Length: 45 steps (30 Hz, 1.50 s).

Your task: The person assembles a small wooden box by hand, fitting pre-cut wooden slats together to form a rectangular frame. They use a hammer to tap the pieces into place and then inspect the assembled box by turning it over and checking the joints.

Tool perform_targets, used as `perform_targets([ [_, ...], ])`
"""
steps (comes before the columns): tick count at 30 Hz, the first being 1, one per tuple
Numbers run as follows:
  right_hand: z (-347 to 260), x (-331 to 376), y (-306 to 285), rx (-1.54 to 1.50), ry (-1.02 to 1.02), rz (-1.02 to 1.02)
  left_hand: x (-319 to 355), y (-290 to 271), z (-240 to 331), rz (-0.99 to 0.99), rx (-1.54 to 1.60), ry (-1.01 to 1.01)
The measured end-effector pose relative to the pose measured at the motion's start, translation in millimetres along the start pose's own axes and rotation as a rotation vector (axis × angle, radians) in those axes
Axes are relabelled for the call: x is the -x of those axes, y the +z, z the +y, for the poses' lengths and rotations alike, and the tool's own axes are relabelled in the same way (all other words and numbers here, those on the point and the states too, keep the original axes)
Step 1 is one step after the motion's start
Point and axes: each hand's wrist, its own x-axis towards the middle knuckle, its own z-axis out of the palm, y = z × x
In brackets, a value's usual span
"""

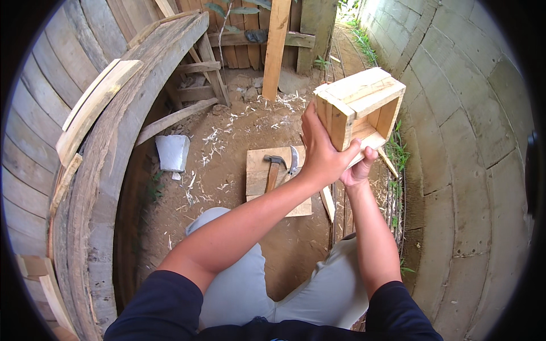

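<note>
Up at the right I hold a small open-fronted wooden box (376, 104) off the ground, tilted so that its hollow inside shows. My left hand (325, 139) grips its left side, with the thumb at the lower front edge. From below, my right hand (359, 169) supports the bottom; some of its fingers are hidden beneath the box. On the ground in front of me lies a wooden board (257, 176). A hammer (274, 171) with a wooden handle rests on it, beside a curved-blade knife (293, 161) partly covered by my left forearm.
A thick weathered beam (122, 113) runs along the left, with loose wood strips (99, 105) on top. A white stone block (172, 152) sits on the dirt among wood shavings. A concrete block wall (460, 148) rises at the right. An upright plank (276, 51) stands at the back.
</note>
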Motion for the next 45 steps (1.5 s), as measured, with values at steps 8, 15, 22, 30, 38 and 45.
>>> perform_targets([
  [8,4,0,-5,-0.059,0.007,-0.022,2,0,9,0.03,-0.111,-0.01],
  [15,1,0,0,-0.002,-0.014,0.024,2,4,3,0.015,0.017,-0.005],
  [22,-1,2,2,-0.035,-0.001,-0.024,-1,1,3,-0.037,0.076,-0.002],
  [30,0,1,-1,-0.018,0.002,-0.003,-1,-1,0,-0.016,0.09,-0.008],
  [38,-4,-3,9,0.077,0.007,0.013,-19,-14,1,0.04,0.34,-0.294],
  [45,-6,1,36,0.24,0.041,0.026,-29,-37,-39,-0.048,0.498,-0.461],
])
